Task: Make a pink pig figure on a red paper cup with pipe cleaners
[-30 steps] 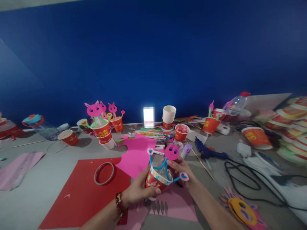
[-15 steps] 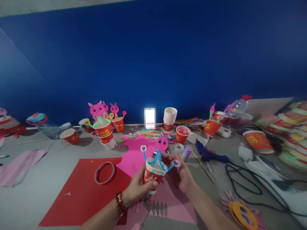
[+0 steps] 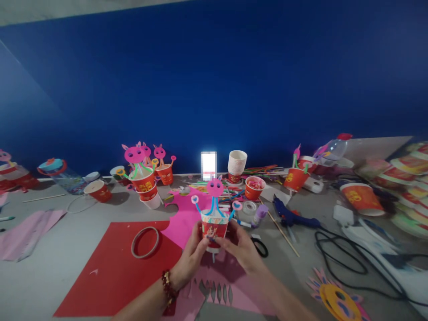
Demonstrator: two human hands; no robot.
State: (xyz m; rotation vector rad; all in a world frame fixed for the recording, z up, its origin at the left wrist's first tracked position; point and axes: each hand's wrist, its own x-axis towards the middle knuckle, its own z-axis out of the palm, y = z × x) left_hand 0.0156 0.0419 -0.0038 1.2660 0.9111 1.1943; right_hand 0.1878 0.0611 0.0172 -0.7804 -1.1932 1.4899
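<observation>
Between both hands, a red printed paper cup (image 3: pixel 214 229) is held nearly upright above the table. Blue stems rise out of it, carrying a pink paper face with ears (image 3: pixel 215 187) and two round pink paws with blue hearts. My left hand (image 3: pixel 192 254) wraps the cup's left side, thumb on the front; a beaded bracelet (image 3: pixel 168 285) is on that wrist. My right hand (image 3: pixel 242 247) grips the right side, its thumb also on the front. A thin stick end pokes out below the cup's base. Pink paper with leaf-shaped cutouts (image 3: pixel 240 290) lies underneath.
Red paper (image 3: pixel 117 267) bearing a tape ring (image 3: pixel 145 242) lies left. Finished cup figures (image 3: pixel 143 183) stand behind. A cup stack (image 3: pixel 237 162), a glue stick (image 3: pixel 260 216), scissors (image 3: pixel 260 248) and a glue gun (image 3: pixel 290 214) with its looping cord are toward the right.
The cup has turned upright from a tilt and moved slightly up and left. My right hand has come from beside the paw onto the cup's side. The scissors now show.
</observation>
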